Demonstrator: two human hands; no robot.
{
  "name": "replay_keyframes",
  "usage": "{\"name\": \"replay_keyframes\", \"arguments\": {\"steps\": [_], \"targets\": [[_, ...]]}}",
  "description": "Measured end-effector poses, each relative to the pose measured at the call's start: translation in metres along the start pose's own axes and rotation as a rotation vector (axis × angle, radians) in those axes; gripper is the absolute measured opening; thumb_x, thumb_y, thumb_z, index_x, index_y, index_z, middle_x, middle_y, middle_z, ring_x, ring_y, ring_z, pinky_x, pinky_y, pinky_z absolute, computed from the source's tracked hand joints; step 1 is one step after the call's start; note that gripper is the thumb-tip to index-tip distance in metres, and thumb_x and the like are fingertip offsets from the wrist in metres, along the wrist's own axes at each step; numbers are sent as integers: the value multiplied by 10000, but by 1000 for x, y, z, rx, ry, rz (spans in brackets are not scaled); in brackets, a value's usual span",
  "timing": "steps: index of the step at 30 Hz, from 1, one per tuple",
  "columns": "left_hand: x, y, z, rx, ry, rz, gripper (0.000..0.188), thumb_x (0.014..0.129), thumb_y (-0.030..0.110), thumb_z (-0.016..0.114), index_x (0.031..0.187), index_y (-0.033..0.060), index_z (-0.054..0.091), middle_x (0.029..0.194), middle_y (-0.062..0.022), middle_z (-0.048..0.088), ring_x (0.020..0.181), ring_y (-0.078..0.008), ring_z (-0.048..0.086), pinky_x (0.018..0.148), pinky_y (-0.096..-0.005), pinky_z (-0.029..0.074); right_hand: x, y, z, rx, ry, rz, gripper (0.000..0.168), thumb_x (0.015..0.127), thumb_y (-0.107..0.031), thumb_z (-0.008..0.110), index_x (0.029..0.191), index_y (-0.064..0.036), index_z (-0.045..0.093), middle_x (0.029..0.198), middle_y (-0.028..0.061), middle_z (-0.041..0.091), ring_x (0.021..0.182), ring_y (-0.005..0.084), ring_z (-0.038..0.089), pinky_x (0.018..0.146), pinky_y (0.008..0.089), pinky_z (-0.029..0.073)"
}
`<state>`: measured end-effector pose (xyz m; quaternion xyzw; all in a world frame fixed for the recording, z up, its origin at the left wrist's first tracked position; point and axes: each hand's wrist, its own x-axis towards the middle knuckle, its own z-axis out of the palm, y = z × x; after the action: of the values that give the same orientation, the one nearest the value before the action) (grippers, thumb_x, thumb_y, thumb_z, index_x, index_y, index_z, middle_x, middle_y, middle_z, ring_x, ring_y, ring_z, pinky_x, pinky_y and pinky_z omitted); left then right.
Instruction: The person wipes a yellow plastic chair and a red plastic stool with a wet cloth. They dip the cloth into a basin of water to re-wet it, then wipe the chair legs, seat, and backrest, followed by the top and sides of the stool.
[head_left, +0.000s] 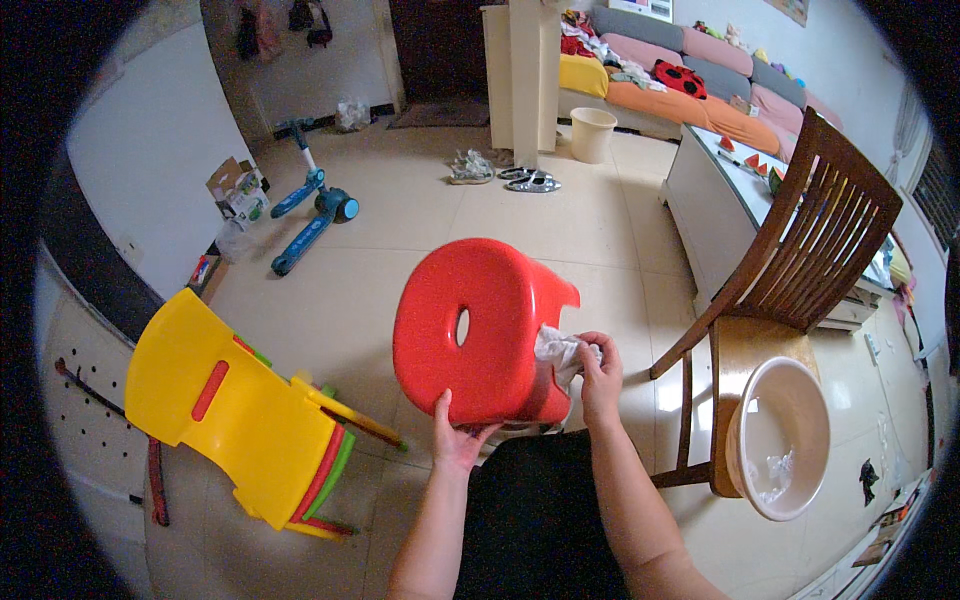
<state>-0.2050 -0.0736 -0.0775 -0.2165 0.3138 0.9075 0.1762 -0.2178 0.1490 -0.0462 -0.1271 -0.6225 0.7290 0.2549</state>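
Note:
A red plastic stool (491, 322) is held up in front of me, tilted so that its seat with the oval slot faces left and up. My left hand (456, 439) grips the near edge of the seat, thumb on top and fingers underneath. In my right hand (602, 379) is a crumpled white cloth (559, 351), pressed against the stool's side close to a leg. The fingers on the stool's underside are partly hidden.
Stacked children's chairs (247, 420), yellow on top, stand at the left. A wooden chair (750, 360) at the right bears a plastic basin (739, 442) of water. Farther off are a blue scooter (307, 232), shoes (529, 180), a bin (592, 135) and a white table (705, 202).

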Motion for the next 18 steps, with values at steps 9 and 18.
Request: {"name": "replay_keyframes", "arguments": {"steps": [9, 18], "targets": [[-43, 18, 14, 0, 0, 237, 791, 784, 429, 684, 1415, 141, 303, 1398, -104, 403, 1238, -323, 439, 946, -566, 434, -36, -55, 13, 232, 107, -140, 188, 868, -79, 637, 1044, -33, 587, 994, 36, 572, 931, 130, 532, 833, 258, 430], [-94, 3, 23, 178, -65, 639, 1052, 681, 110, 771, 1484, 131, 92, 1433, -105, 314, 1286, -279, 362, 1093, -434, 301, -69, -125, 47, -713, -19, -903, 281, 782, -68, 623, 1061, -97, 638, 1198, 113, 573, 1143, 316, 528, 1043, 508, 337]]}}
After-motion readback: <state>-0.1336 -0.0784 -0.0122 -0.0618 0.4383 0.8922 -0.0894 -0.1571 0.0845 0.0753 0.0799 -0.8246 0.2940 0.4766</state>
